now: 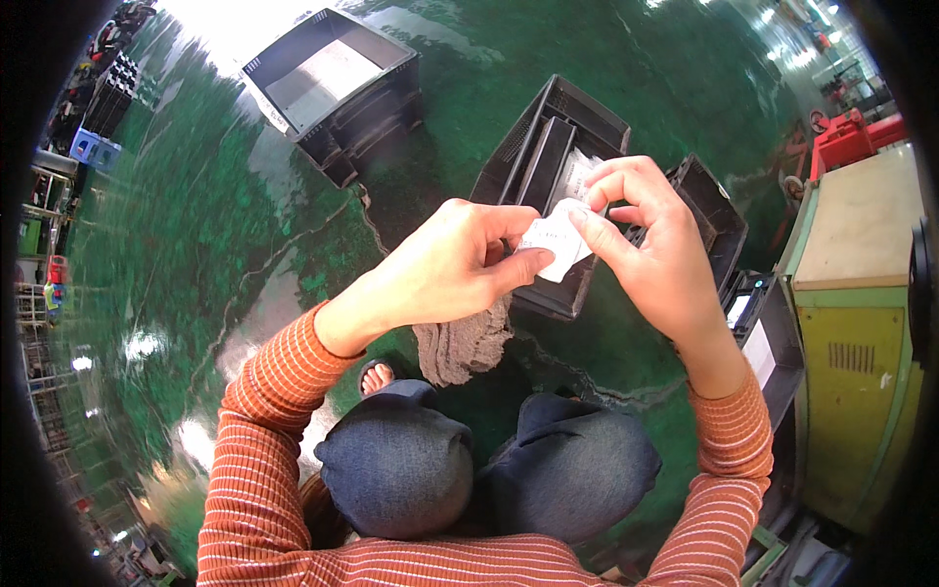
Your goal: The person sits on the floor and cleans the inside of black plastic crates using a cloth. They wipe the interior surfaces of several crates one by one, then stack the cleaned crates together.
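Observation:
Between my two hands, raised over my knees, is a small white printed label or slip of paper [554, 241], slightly crumpled. The thumb and fingers of my left hand [440, 256] pinch its left edge. Thumb and fingertips of my right hand [653, 230] grip it at the upper right. Behind the hands stands a dark plastic crate [509, 161] with dark pieces and more white printed paper [579, 174] inside; my hands cover part of it. Below my left hand lies a folded grey-brown cloth [465, 344] on the floor.
A large dark crate [381, 108] stands at the far left on the green floor [293, 264]. More dark bins [719, 210] line the right, beside a yellow-green metal cabinet [851, 391]. Red equipment [851, 142] is behind it. Shelving runs along the left rim.

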`<state>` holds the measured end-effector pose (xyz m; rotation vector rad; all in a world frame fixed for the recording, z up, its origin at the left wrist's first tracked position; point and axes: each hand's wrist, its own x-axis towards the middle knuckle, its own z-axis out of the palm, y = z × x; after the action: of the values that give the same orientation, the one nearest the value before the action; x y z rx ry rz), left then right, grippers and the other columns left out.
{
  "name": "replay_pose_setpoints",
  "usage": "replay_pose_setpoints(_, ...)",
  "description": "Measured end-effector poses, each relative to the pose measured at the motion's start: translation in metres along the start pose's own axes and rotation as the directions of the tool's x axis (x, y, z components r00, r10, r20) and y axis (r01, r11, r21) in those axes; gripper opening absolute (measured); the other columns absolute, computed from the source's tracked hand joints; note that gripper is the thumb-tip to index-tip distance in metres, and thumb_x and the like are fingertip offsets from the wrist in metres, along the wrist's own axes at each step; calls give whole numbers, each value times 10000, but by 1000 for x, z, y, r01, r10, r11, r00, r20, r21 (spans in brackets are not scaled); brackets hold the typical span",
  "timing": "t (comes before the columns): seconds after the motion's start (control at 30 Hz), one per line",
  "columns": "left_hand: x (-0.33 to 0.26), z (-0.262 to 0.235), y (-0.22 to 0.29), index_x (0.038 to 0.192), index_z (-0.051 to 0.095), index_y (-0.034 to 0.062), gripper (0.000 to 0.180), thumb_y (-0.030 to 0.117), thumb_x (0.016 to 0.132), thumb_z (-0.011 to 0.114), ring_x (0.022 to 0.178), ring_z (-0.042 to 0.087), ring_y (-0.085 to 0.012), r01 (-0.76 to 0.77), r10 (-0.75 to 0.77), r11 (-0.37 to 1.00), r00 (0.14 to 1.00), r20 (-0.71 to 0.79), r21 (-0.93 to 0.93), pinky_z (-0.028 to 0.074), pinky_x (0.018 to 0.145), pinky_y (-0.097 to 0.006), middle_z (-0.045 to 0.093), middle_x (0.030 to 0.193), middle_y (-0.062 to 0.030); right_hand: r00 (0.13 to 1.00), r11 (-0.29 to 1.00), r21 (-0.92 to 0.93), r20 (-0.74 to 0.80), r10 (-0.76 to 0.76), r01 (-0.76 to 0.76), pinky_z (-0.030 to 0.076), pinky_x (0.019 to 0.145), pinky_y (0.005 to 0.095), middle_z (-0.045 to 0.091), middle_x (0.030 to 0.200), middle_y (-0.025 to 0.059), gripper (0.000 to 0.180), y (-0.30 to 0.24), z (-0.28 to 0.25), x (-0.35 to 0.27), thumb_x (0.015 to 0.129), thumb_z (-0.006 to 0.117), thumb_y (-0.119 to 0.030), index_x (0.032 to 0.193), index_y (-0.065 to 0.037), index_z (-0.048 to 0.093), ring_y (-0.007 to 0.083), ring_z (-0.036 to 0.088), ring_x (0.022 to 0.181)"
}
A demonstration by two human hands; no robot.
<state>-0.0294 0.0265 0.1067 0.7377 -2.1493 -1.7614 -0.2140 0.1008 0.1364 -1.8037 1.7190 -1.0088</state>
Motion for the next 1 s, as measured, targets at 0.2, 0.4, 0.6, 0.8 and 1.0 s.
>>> replay_pose_setpoints(0.2, 2, 0, 8, 915, 613, -12, 171, 144, 867, 563, 652, 513, -39, 19, -32, 985, 997, -68, -174, 411, 588, -197, 579, 748, 20, 900, 913, -348, -293, -322, 213, 437, 805, 379, 498, 1045, 153, 279, -14, 18, -11, 722, 683, -45, 943, -18, 514, 306, 537, 948)
replay_pose_setpoints(0.4, 4, 4, -13, 899, 598, -9, 140, 108, 847, 544, 593, 538, -94, -75, 104, 981, 981, -164, 177, 444, 556, -273, 564, 636, -51, 988, 997, -66, -146, -39, 29, 439, 835, 365, 479, 1126, 158, 541, 25, 33, -6, 712, 718, -77, 1183, -50, 453, 280, 525, 984)
replay_pose_setpoints(0.6, 1, 1, -14, 792, 598, -4, 155, 142, 805, 545, 583, 611, -293, -22, 73, 980, 965, -252, 198, 466, 565, -357, 579, 617, -178, 890, 992, 10, -442, -107, 124, 437, 808, 349, 530, 1116, 112, 564, 33, 47, -13, 711, 736, -122, 1205, -50, 475, 221, 539, 959)
replay_pose_setpoints(0.8, 2, -5, -20, 910, 597, -21, 158, 115, 861, 533, 623, 578, -141, -82, 82, 997, 984, -155, 9, 460, 594, -291, 627, 712, -106, 863, 878, -255, -208, -460, 406, 458, 741, 345, 626, 930, 87, 286, 27, 55, 0, 708, 689, -65, 988, -38, 638, 245, 586, 834)
replay_pose_setpoints(1.0, -4, -8, -19, 1016, 521, -18, 173, 64, 868, 554, 695, 572, -75, -123, 142, 973, 986, -90, 194, 451, 571, -214, 615, 776, -55, 929, 947, -46, -188, -320, 318, 475, 607, 322, 619, 775, 101, 172, 30, 41, -6, 714, 678, -30, 884, -29, 657, 240, 591, 704)
